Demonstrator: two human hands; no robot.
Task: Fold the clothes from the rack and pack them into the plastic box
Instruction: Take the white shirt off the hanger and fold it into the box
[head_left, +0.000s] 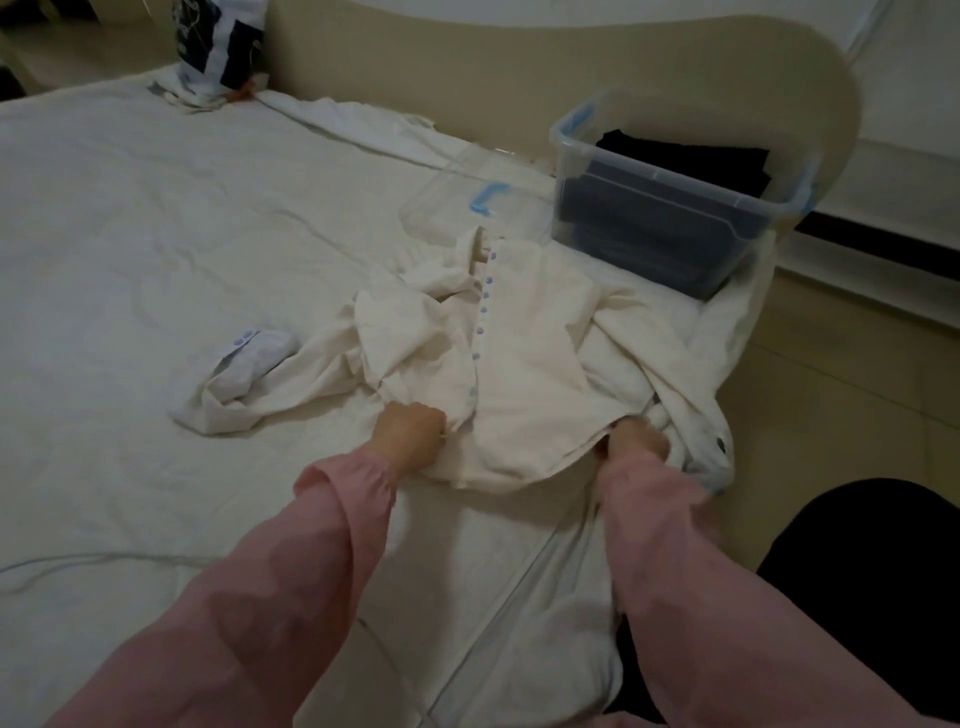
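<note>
Two pink sleeves stretch forward from the bottom of my remote feed, across a rumpled white bed sheet. At the end of them both hands meet the near hem of a cream shirt. The left hand pinches a fold of the hem with curled fingers. The right hand is bunched into the cloth at the hem's other end, holding it, with its fingertips buried under the fabric where I cannot see them. The shirt lies front up on the sheet near the bed's right edge, collar pointing away from me, and a row of small blue buttons runs down its middle. One shirt sleeve trails off to the left and ends in a pale cuff lying on the sheet, while the other hangs crumpled over the side of the bed above a beige tiled floor. Just beyond the collar a clear lid with a blue clip lies flat on the sheet. Beside it to the right stands the open plastic box, clear with blue latches, against the beige headboard, with dark folded clothes already stacked inside. Farthest away, at the top left corner, a dark-and-white patterned pillow leans against the headboard.
</note>
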